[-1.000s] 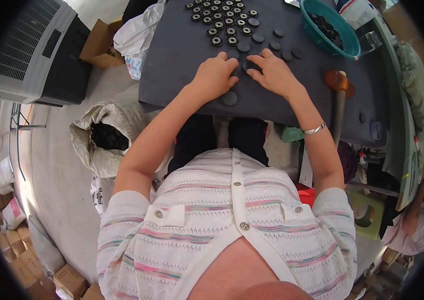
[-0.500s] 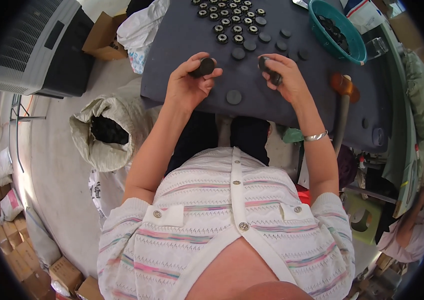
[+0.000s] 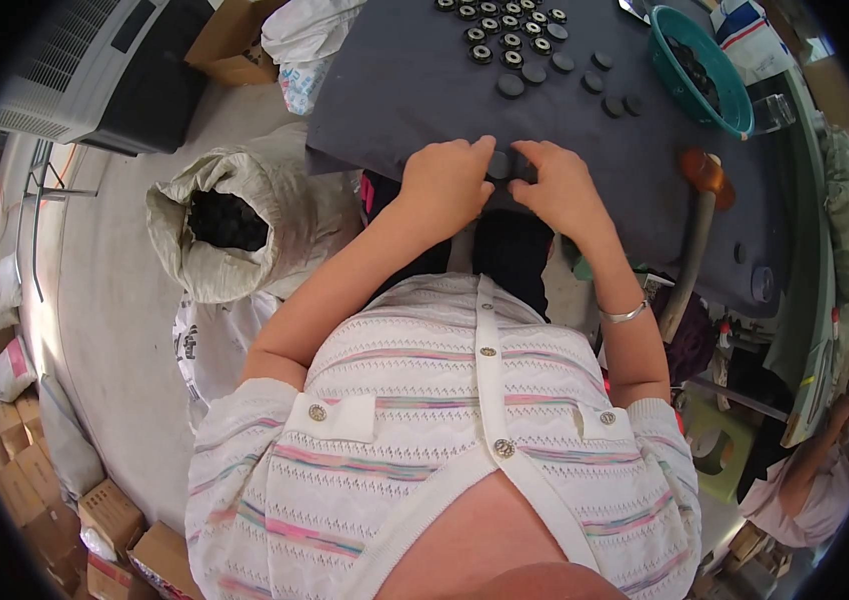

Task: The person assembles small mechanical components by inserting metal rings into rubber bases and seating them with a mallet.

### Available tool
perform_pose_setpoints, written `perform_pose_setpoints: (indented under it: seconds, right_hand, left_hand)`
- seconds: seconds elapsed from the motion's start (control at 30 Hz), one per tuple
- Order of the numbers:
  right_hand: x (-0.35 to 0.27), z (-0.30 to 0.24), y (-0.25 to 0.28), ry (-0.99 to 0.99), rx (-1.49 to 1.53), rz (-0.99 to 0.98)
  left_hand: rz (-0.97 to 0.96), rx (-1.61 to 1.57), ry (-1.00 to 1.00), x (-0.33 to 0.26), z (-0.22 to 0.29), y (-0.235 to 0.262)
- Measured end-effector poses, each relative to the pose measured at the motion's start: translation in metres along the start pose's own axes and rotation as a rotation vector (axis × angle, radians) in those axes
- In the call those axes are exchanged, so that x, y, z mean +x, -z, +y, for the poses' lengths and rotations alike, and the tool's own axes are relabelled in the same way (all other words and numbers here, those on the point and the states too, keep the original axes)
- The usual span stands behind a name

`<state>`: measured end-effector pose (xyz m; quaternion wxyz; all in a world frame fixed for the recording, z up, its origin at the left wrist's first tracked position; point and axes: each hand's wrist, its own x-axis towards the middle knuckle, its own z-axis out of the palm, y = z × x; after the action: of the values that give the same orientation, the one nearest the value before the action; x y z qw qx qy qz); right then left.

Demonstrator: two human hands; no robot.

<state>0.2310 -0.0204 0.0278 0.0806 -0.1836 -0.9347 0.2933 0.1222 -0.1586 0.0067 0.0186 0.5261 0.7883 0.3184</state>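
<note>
Both hands are working at the near edge of the dark grey counter [image 3: 395,90], upper centre of frame. Left hand [image 3: 448,187] is curling, fingers bent inward; right hand [image 3: 563,195] is facing it, thumb and index spread slightly. A plain dark disc [image 3: 501,165] is lying between them, right by the left fingertips; cannot tell whether either hand is gripping it. Something dark is showing at the right fingertips too, too hidden to make out. Silver bracelet [image 3: 625,312] is circling the right wrist. More plain discs [image 3: 562,62] are lying scattered above the hands, top centre; next to them, black pieces with metal centres [image 3: 512,41] are standing in loose rows. Teal basin [image 3: 713,48], upper right, is holding dark pieces; clear jar [image 3: 772,113] is sitting just beside it. Orange-headed mallet [image 3: 699,225] is resting right of the right hand, handle pointing down-frame. Pale sack [image 3: 175,225], left of frame, is standing open, dark pieces inside. Cardboard box [image 3: 235,45] is sitting upper left.
</note>
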Motion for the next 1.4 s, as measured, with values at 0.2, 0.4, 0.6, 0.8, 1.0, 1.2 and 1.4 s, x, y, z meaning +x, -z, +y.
perform_pose_setpoints:
  seconds: [0.2,0.4,0.6,0.8,1.0,1.2,1.4]
  right_hand:
    - [0.013,-0.013,-0.023,0.141,-0.123,0.028]
    - [0.029,-0.079,-0.032,-0.141,0.974,-0.3]
    - [0.074,-0.191,-0.123,-0.138,1.109,-0.824]
    - [0.105,-0.242,-0.202,-0.331,1.023,-0.878]
    - [0.11,-0.159,-0.133,0.193,0.986,-0.51]
    - [0.055,-0.036,-0.035,0.175,0.651,0.171]
    - [0.03,0.081,0.061,-0.086,-0.042,0.709]
  left_hand:
    - [-0.111,0.101,0.099,0.001,-0.006,0.004]
    - [0.187,-0.882,0.402,-0.057,-0.043,0.047]
    - [0.789,-1.414,0.84,-0.166,-0.121,0.097]
    - [1.031,-1.363,1.046,-0.213,-0.233,0.096]
    - [1.215,-0.451,1.057,-0.198,-0.269,0.082]
    - [0.924,-0.44,0.388,-0.081,-0.166,0.071]
    - [0.317,-0.317,-0.143,0.037,-0.048,0.04]
